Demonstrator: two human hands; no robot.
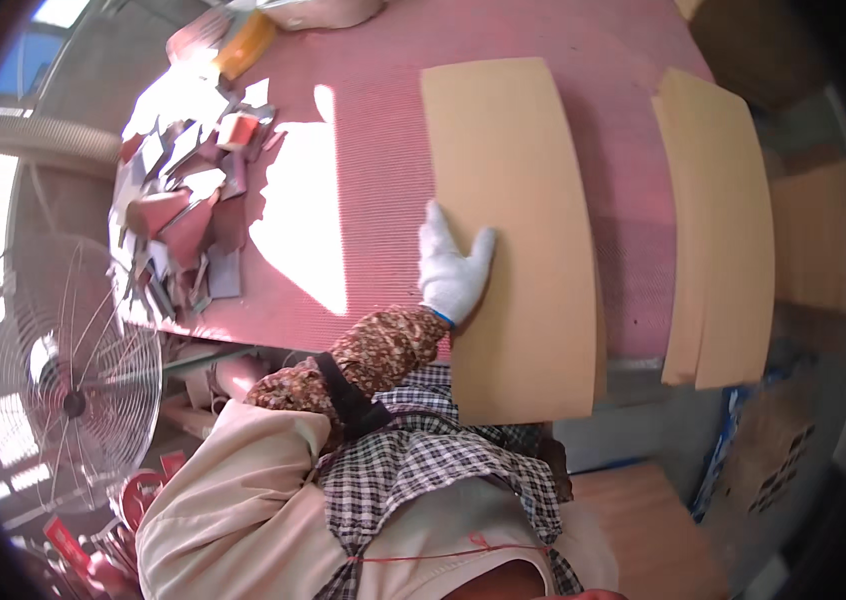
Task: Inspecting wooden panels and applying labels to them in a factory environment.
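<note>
We see a wide pink table (383,150) with a ribbed surface, and bright sunlight falls on its left part. The cardboard sheet (518,260) lies lengthwise on it, in front of the person, and its near end goes past the table edge. We judge that it could tip or slide toward the apron (413,450), if something presses on this unsupported end. Another layer shows under its right side, so the two could shift apart if only the upper one is pulled. The cardboard stack (728,230) at the right also reaches past the near edge, and a bump could push it down. The fan (68,390) stands at the left; if it blows, light pieces from the scrap pile (183,200) might scatter, but we cannot tell whether it is running.

The gloved left hand (453,265) rests at the sheet's left edge, fingers close together, thumb wide apart; we cannot tell how firmly it presses. The right hand is not visible. We find no brand, label or readable writing; the cardboard looks plain.
</note>
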